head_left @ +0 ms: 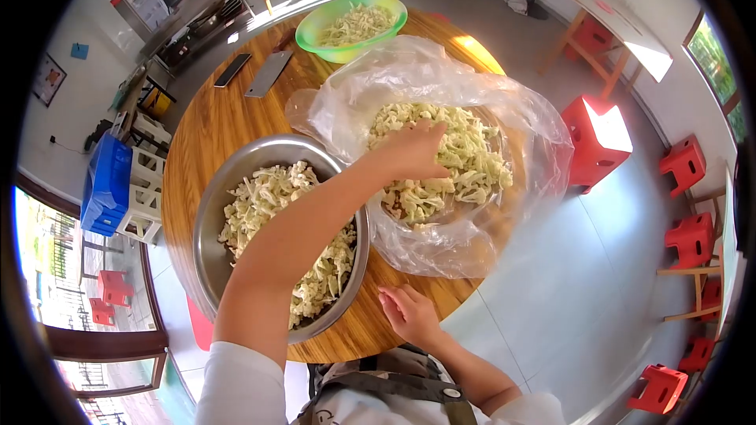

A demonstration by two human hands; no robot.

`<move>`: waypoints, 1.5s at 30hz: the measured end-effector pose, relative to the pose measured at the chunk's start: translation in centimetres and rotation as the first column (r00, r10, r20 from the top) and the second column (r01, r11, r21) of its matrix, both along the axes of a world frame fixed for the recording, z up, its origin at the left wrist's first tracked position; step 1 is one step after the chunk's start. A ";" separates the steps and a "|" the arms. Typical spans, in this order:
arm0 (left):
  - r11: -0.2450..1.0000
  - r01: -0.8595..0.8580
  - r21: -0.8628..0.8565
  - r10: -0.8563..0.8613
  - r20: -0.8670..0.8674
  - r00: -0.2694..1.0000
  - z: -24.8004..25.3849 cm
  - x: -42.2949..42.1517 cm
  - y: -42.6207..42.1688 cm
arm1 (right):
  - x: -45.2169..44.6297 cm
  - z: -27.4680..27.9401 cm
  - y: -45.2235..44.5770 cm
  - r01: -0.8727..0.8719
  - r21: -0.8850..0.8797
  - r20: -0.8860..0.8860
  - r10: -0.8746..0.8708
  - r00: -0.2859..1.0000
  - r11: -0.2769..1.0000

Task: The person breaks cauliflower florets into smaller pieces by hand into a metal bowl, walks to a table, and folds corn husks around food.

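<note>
- The round wooden table is filling the middle of the view, its striped grain catching sunlight along the far right edge.
- The clear plastic bag is lying spread on it, holding a heap of cauliflower pieces.
- The left hand is reaching across the steel bowl and touching that heap; whether its fingers are grasping any pieces, I cannot tell.
- The right hand is resting released at the near table edge, fingers loosely curled.
- More cauliflower is filling the bowl, left of the bag.
- Behind, a green basin is holding pale pieces; a cleaver and a dark phone are lying just beside each other.
- Around the table, grey tiled floor is showing.
- A red stool is standing to the right, a blue container to the left beside white crates.
</note>
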State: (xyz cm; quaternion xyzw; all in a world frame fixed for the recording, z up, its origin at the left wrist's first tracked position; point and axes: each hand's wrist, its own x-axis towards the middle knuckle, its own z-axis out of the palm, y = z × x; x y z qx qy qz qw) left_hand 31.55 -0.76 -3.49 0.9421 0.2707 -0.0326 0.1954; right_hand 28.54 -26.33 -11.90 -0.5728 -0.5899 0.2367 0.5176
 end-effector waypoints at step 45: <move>-0.212 0.159 -0.964 0.758 -0.060 0.649 1.4 0.8 -0.8 | 0.4 -0.5 0.1 0.027 -0.045 -0.105 -0.031 0.994 0.999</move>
